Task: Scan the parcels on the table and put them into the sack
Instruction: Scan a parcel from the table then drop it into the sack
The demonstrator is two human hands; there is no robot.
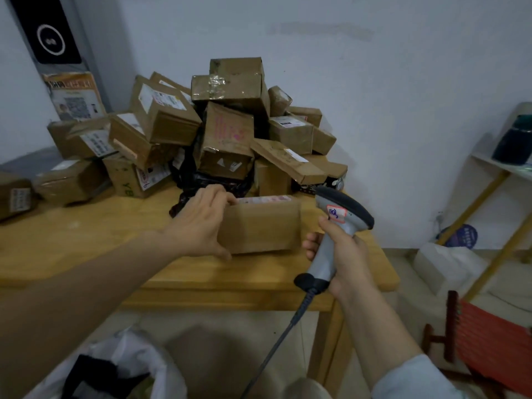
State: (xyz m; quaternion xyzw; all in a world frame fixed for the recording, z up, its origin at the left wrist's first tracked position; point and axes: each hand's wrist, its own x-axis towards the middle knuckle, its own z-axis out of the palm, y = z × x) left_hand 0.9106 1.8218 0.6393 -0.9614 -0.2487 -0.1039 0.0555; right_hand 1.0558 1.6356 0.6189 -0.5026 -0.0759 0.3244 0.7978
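Both arms reach forward: left hand grips parcel, right hand scanner.

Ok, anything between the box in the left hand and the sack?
Nothing visible. The left hand grips the box near the front edge of the table; the sack sits open on the floor below, to the left. The cable of the scanner hangs right of the sack, off the straight path.

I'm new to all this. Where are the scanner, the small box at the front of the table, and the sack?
scanner [329, 249]: head view, on its grey handle.
small box [259, 226]: head view, on its plain front face.
sack [135, 349]: head view, on its white rim, lower left.
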